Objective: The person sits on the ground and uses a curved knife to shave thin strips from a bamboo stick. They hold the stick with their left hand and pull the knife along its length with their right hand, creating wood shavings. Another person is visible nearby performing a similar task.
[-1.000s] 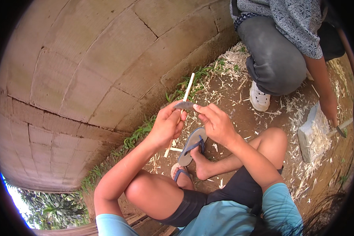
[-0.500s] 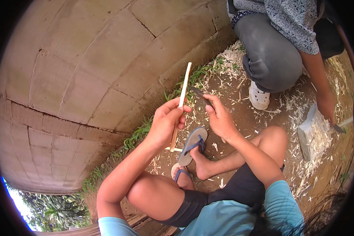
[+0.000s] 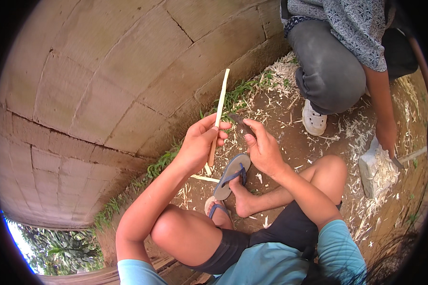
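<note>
One slender stick (image 3: pixel 221 99), cream above and browner toward its lower end, stands slightly tilted over the dirt ground (image 3: pixel 283 118), its middle held in the closed grip of the left hand (image 3: pixel 199 141). The right hand (image 3: pixel 266 151) has its grip round one dark blade (image 3: pixel 242 125), just beside the stick. Farther out I count two blue-strapped sandals (image 3: pixel 221 192), one pale block (image 3: pixel 366 169) heaped with shavings (image 3: pixel 386 173), and one co-worker (image 3: pixel 329 71) holding a second blade (image 3: pixel 397 163).

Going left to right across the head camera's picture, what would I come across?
Leafy plants, pale stick in the left hand, dark blade in the right hand, white shoe, co-worker's hand.
</note>
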`<action>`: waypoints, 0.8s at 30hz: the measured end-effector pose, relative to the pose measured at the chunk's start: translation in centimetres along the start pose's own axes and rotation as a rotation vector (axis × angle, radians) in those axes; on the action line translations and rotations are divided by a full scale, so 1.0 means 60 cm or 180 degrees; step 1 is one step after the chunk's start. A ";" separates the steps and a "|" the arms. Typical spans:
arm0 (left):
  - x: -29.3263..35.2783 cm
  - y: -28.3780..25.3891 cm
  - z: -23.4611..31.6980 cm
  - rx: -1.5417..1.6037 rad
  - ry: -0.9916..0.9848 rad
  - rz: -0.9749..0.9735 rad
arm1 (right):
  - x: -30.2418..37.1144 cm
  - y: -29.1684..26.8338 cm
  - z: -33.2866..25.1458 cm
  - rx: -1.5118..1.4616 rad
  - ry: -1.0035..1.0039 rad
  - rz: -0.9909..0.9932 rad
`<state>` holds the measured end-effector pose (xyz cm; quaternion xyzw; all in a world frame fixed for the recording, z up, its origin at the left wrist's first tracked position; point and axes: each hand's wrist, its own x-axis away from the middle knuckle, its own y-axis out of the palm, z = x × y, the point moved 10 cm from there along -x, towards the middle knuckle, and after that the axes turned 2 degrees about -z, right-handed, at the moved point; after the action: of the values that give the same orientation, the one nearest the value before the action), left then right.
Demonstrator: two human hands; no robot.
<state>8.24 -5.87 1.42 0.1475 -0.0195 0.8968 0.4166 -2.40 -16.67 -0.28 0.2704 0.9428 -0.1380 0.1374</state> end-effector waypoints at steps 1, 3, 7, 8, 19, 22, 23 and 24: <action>0.002 0.002 0.002 0.0017 -0.0002 0.0051 | -0.001 0.001 0.001 -0.0057 -0.0092 0.0037; 0.002 0.015 0.006 -0.0026 -0.0067 0.0137 | -0.001 -0.006 0.007 -0.0011 -0.0186 0.0082; 0.011 0.017 0.007 -0.0317 -0.0195 0.0284 | -0.002 -0.012 -0.011 0.0251 -0.0365 0.0115; 0.010 0.013 0.003 -0.0386 -0.0202 0.0285 | -0.002 -0.013 -0.021 0.0311 -0.0438 0.0143; 0.001 0.025 -0.032 -0.0309 -0.0343 0.0197 | 0.008 0.010 -0.002 0.0749 -0.0307 -0.0063; 0.003 0.022 -0.035 -0.0534 -0.0307 0.0224 | 0.012 0.013 0.001 0.0650 -0.0403 0.0022; 0.004 0.021 -0.035 -0.0601 -0.0286 0.0215 | 0.012 0.013 0.000 0.0593 -0.0448 0.0044; 0.004 0.016 -0.030 -0.0886 -0.0139 0.0268 | 0.011 0.014 -0.001 0.0595 -0.0484 0.0050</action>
<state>6.93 -6.01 -0.17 0.1069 -0.1590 0.8987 0.3945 -2.51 -15.65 -0.60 0.2782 0.9106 -0.2443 0.1837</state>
